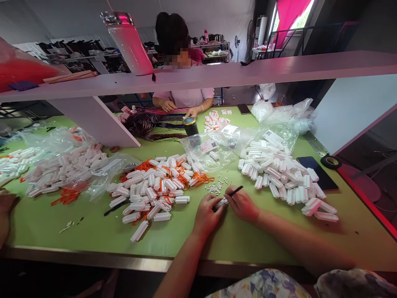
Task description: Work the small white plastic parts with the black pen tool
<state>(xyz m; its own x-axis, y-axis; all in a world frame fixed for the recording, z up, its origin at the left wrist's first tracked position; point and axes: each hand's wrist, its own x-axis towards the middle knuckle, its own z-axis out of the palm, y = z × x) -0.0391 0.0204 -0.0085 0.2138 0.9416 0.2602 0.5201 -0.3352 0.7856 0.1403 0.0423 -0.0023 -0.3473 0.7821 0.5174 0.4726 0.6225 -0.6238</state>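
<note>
My left hand [207,212] is closed around a white plastic connector housing [221,203] with rows of small holes, just above the green table. My right hand [243,205] pinches a thin black pen-like tool [236,191], its fingers touching the housing's far end. Small white pins [216,187] lie scattered right behind the hands. To the left is a heap of white housings [151,193] mixed with orange clip pieces [203,179]. Another pile of white housings [279,171] stands to the right. The tool's lower tip is hidden by my fingers.
Clear plastic bags [214,151] with labels lie behind the piles. A dark tablet-like slab [322,176] and a black tape roll [331,162] sit at right. A raised shelf [198,78] crosses the table, with a tumbler [128,43] on it. A person [182,97] handles wires opposite.
</note>
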